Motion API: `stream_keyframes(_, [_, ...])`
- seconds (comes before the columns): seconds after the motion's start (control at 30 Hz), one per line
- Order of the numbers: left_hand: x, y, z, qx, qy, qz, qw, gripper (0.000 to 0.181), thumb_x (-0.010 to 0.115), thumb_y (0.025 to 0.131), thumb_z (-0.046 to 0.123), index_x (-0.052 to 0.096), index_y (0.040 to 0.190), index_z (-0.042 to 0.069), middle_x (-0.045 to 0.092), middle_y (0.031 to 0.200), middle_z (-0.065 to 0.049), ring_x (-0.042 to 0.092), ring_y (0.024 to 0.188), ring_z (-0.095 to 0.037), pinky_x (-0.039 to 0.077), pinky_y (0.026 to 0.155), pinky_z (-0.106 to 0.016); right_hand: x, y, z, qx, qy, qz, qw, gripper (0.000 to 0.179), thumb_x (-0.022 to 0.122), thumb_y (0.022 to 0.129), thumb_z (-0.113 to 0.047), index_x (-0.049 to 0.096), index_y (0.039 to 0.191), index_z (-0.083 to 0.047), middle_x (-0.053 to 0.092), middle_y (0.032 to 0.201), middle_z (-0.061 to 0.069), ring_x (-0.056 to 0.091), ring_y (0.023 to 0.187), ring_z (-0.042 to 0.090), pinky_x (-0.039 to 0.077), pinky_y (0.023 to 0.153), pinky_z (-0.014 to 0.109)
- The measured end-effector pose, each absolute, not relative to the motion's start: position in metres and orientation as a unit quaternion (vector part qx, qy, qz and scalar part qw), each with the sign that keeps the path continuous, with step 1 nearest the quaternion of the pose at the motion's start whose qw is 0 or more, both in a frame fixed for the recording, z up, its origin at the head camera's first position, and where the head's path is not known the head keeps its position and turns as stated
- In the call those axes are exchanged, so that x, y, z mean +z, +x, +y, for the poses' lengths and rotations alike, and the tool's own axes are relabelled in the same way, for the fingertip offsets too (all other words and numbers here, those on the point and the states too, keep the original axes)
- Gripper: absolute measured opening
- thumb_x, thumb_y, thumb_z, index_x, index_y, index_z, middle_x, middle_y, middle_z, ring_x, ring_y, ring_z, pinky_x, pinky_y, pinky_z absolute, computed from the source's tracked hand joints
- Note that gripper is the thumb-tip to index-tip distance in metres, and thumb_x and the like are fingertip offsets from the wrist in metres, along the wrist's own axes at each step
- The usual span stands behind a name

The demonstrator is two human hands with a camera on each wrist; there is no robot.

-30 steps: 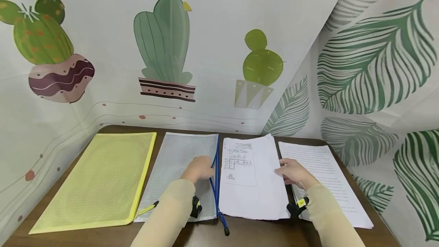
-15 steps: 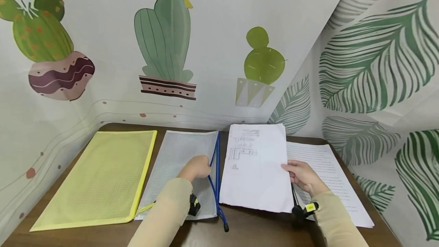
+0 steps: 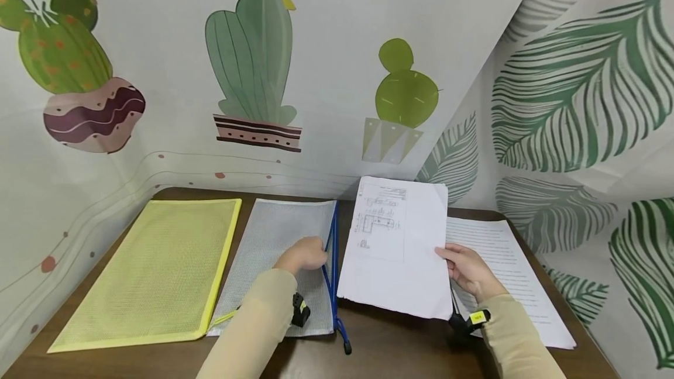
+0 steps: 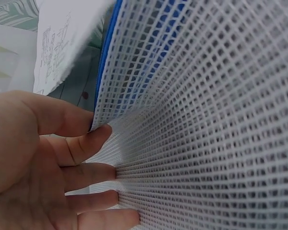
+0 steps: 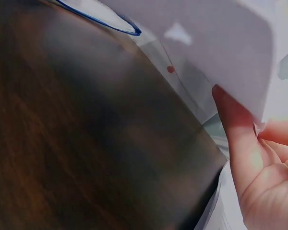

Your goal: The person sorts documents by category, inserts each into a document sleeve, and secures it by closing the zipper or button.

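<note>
Right hand (image 3: 468, 271): thumb and fingers pinch the right edge of the drawing sheets (image 3: 400, 285);
Left hand (image 3: 302, 255): thumb and forefinger pinch the blue edge of the white mesh pouch (image 3: 268, 221);
Drawing sheets: lower a second ago; now raised, tilted, right of the pouch;
Text pages (image 3: 489, 256): left margin newly masked by the sheets;
Upshot: sheets and pouch edge held at once; sheets outside the pouch
</note>
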State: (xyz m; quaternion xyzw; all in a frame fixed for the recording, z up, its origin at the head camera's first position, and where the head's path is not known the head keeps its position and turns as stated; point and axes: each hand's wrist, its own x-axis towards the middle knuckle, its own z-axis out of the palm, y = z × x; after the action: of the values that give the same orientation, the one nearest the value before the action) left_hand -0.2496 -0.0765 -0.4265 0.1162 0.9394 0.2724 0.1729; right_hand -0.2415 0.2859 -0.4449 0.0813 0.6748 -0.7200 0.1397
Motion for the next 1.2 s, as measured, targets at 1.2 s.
stream_keyframes(1.2, [-0.419,-0.249,-0.072,0.283,0.091,0.934,0.197,0.032,0.046,0.09,0.01,0.038,0.059,0.015,0.035,0.057,0.002,0.031,0.05,-0.011,0.027,0.047,-0.024,-0.453,-0.236,0.259,-0.69,0.085,0.704,0.146,0.047,0.058,0.092,-0.01,0.041,0.128,0.014,0.068,0.075,-0.004,0.063,0.06,0.003,0.053,0.055,0.018])
